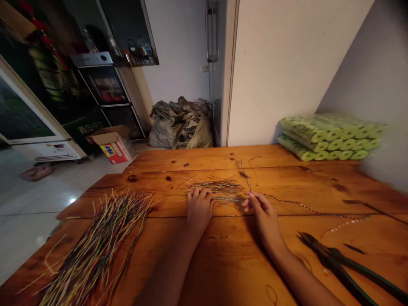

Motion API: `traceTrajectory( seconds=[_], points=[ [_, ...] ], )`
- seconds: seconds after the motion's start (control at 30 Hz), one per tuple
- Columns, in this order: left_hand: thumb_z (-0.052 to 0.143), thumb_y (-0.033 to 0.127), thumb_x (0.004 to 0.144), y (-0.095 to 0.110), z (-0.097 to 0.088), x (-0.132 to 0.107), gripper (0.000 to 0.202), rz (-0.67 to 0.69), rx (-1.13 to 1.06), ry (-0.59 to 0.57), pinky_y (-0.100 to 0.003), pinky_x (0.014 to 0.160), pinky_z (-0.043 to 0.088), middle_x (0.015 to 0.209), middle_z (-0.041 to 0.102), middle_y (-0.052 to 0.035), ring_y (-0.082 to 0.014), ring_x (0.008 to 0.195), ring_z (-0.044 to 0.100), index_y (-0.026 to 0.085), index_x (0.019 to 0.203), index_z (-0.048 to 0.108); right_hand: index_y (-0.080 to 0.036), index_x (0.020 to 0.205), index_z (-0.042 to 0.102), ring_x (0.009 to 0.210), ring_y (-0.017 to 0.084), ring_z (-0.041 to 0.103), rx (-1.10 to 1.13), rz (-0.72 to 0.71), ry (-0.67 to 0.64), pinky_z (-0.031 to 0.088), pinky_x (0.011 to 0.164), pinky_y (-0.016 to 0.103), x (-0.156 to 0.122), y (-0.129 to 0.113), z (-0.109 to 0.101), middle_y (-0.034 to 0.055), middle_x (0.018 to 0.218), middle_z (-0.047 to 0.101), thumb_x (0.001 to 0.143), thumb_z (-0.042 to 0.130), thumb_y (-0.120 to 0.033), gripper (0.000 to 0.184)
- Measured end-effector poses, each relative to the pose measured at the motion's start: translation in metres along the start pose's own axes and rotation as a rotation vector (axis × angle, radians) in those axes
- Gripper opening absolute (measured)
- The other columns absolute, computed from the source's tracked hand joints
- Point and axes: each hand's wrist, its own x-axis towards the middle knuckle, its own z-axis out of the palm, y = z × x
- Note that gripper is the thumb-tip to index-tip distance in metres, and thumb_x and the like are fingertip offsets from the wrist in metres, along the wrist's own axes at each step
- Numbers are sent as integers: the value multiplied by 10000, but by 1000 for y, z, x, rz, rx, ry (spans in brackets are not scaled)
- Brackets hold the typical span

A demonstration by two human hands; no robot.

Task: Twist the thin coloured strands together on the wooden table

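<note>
A small bundle of thin coloured wires [219, 188] lies on the wooden table [223, 259] just beyond my hands. My left hand [199, 207] rests at its left end, fingers curled down onto the wires. My right hand [261, 209] is at the bundle's right end, thumb and forefinger pinched on a single thin wire [245, 173] that sticks up and away from it. A twisted cord of wire [306, 207] trails from my right hand across the table to the right.
A large heap of coloured wires [95, 246] lies at the front left. Black cutters with green handles [344, 265] lie at the front right. Stacked green rolls in plastic [328, 136] sit at the back right corner. Floor, cardboard box [113, 144] and sacks [181, 123] lie beyond.
</note>
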Motion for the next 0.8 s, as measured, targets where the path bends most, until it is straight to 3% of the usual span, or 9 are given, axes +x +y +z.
traceTrajectory(
  seconds=[0.43,0.5,0.7,0.8],
  points=[
    [495,230,850,-3,-5,1,97,-41,-174,345,-314,810,333,848,691,3,-149,823,574,214,812,583,-186,860,608,598,131,511,61,4,-4,407,662,267,0,3,2,-19,630,581,801,535,-388,222],
    [486,223,854,-3,-5,1,98,-44,-153,337,-323,827,325,850,690,-2,-152,831,581,212,813,575,-187,858,608,618,141,530,47,1,-19,411,688,279,-1,2,3,-14,632,596,803,529,-396,230],
    [458,190,860,-4,2,2,104,-88,-23,138,-368,866,307,772,677,4,-155,741,605,211,816,549,-200,877,576,674,163,585,52,-32,-27,415,764,311,-5,-4,4,-1,668,651,817,511,-397,216],
    [435,170,869,-2,4,2,114,-44,18,118,-392,929,277,766,675,17,-146,717,611,213,838,537,-224,859,526,694,170,616,109,-33,-101,429,751,313,-8,-6,6,5,722,681,840,474,-400,184]
  ],
)
